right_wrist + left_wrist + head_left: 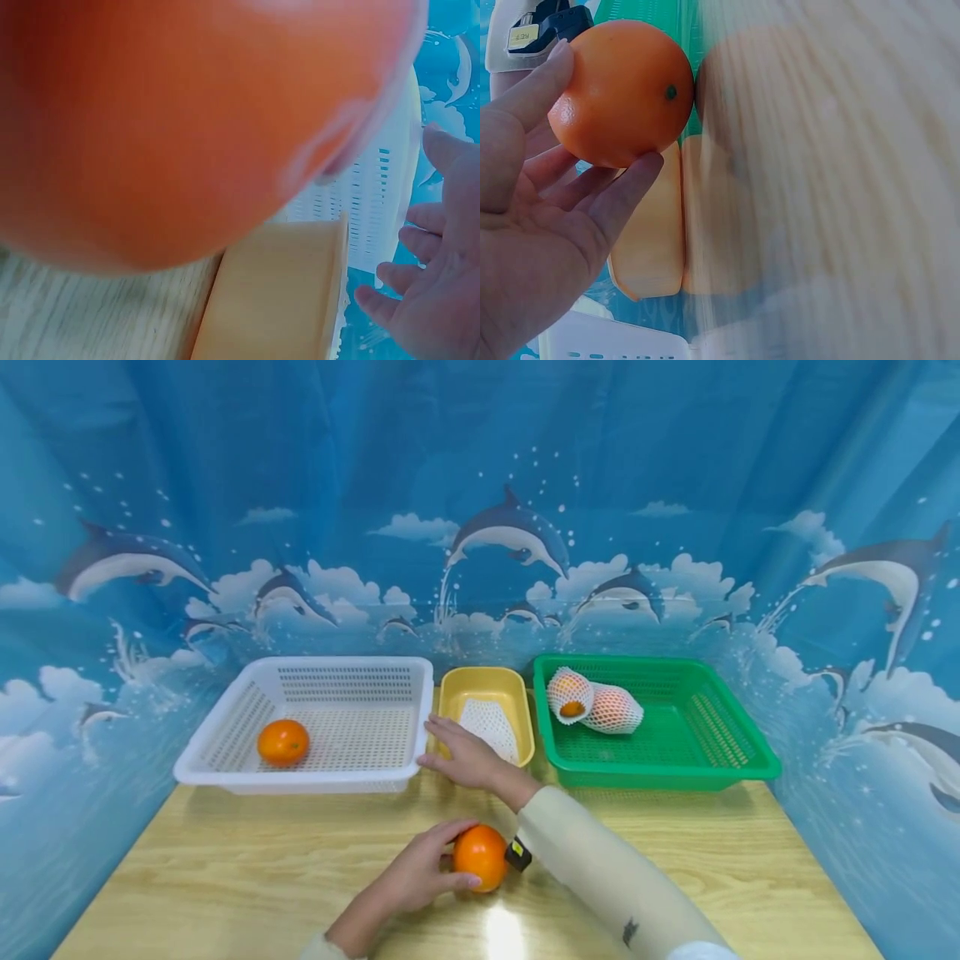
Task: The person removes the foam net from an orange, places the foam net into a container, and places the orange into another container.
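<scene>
In the head view an orange [481,858] sits at the near middle of the wooden table, and my left hand [422,870] grips it from the left. The left wrist view shows fingers and thumb round the orange [626,94], its green stem spot facing right. My right hand [468,757] reaches across with loosely spread fingers, holding nothing. Its fingertips are right at the near right rim of the white basket [300,779], and the hand overlaps the yellow tray [525,727]. A white foam net [489,727] lies in that tray.
Another orange [283,742] lies bare in the white basket. A green basket [667,772] at the right holds two net-wrapped fruits, one orange in its net [570,696] and one beside it [613,709]. A dolphin-patterned curtain [480,460] surrounds the table [247,877].
</scene>
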The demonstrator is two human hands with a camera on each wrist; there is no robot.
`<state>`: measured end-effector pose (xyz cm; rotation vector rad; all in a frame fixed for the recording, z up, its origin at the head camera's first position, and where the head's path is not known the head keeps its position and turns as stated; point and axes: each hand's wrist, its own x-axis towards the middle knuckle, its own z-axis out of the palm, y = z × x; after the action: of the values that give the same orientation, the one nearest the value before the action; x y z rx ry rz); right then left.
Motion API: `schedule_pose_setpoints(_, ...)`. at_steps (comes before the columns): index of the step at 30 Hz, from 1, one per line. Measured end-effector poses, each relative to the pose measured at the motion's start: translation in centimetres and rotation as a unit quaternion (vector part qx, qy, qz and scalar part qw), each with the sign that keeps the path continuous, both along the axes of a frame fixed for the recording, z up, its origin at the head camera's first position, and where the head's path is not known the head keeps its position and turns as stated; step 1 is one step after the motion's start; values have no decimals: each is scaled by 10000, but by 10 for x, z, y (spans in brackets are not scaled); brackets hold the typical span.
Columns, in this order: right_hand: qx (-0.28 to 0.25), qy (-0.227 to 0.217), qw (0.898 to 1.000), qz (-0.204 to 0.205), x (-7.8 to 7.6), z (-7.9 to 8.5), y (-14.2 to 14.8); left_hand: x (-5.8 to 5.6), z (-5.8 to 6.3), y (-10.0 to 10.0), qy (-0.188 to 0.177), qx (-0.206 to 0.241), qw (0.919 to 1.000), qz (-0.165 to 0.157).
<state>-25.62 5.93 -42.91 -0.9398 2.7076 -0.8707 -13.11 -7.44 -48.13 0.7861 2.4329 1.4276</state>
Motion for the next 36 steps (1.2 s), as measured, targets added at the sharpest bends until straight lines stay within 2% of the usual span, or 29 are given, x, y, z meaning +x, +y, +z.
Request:
schedule_pose_setpoints(10,160,191,9995,181,-2,3,-4,0,2,1,-163,-7,9999,53)
schedule_pose_setpoints(20,165,147,9997,57,-2,7,-6,1,2,0,-359,188,9992,58)
schedule_pose_setpoints(26,64,38,10000,19,-3,5,-7,1,4,-11,-520,353,9978,188)
schedule_pose_setpoints(29,282,244,9993,-15,-3,6,-8,1,7,-18,-592,517,9967,196)
schedule_pose_setpoints(36,752,680,9948,-135,-1,8,-13,3,19,-37,-520,529,9967,326)
